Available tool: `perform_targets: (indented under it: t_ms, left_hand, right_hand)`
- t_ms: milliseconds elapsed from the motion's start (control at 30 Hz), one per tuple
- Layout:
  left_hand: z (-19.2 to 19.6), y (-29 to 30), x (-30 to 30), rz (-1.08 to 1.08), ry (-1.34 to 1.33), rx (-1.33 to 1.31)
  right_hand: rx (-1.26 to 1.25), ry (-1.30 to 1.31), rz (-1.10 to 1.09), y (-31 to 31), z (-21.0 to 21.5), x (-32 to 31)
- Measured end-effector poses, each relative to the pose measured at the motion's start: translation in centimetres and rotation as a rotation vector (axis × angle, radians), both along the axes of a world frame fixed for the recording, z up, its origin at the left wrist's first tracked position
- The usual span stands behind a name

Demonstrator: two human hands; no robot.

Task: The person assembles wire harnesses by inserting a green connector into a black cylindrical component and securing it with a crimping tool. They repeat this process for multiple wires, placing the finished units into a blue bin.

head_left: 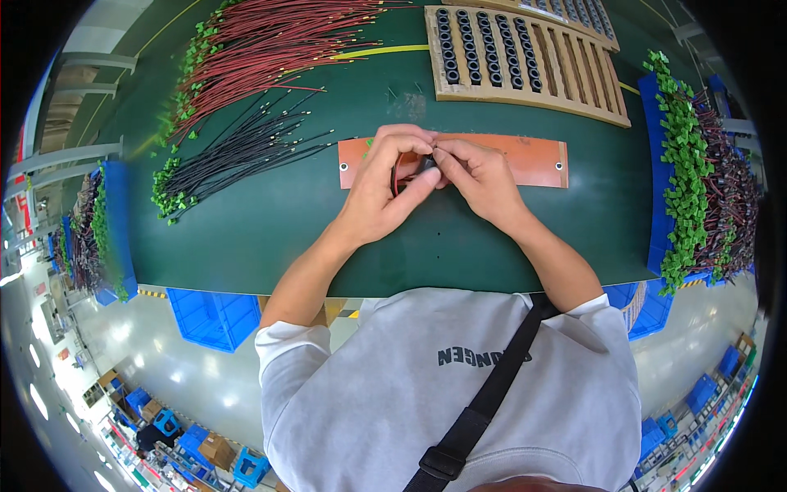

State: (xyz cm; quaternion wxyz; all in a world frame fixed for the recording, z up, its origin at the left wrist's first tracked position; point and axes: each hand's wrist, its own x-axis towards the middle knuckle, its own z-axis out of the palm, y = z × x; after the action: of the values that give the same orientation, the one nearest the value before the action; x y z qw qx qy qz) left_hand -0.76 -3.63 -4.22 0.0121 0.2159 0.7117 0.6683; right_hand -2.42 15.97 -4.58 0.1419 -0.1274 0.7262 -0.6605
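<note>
- Flat green tabletop (525, 262): smooth, satin
- Small black rounded part (426, 163): smooth, plastic-looking
- Rectangular orange board (537, 161): smooth
- Slotted tan rack (533, 105): matt wood
- Thin red wires (270, 45): plastic-coated, shiny metal-looking tips
- Open blue bin (209, 320): plastic
- Light-grey shirt (393, 402): matt cloth

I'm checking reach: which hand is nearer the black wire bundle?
Left. The left hand is to the right of the black wire bundle, apart from it; the right hand is farther right.
</note>
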Motion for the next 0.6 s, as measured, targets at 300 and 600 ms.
perform_targets:
  t_ms: [300, 600]
  left_hand:
    - [-1.3, 0.3, 0.0, 0.081, 0.09, 0.009]
    - [-0.5, 0.6, 0.2, 0.007, -0.057, 0.025]
  right_hand:
    - [-0.04, 0.22, -0.087, -0.7, -0.6, 0.2]
    - [-0.033, 0.372, -0.186, -0.2, -0.4, -0.2]
